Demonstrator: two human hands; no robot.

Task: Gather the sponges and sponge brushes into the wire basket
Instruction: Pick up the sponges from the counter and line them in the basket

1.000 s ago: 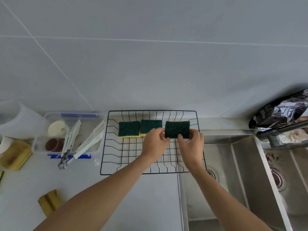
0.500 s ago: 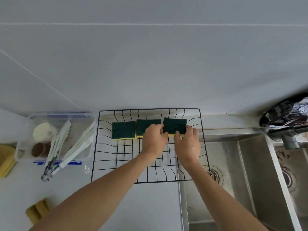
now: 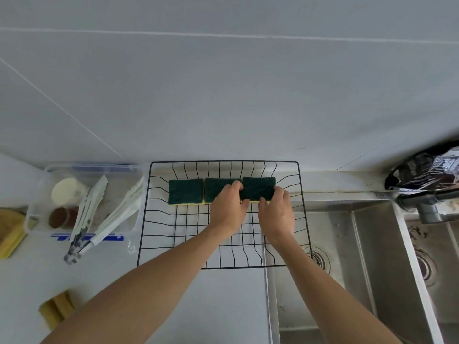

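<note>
change: your third sponge now sits lower in wire basket | left hand, right hand pinch its ends, between them

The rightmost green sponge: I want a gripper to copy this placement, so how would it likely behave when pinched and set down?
The rightmost green sponge, held at both ends by the left hand and right hand, probably compresses under a pinch, given its yellow foam layer. It looks light. Flat and rectangular, it shouldn't roll in the wire basket, and its rough scouring face likely resists slipping.
</note>
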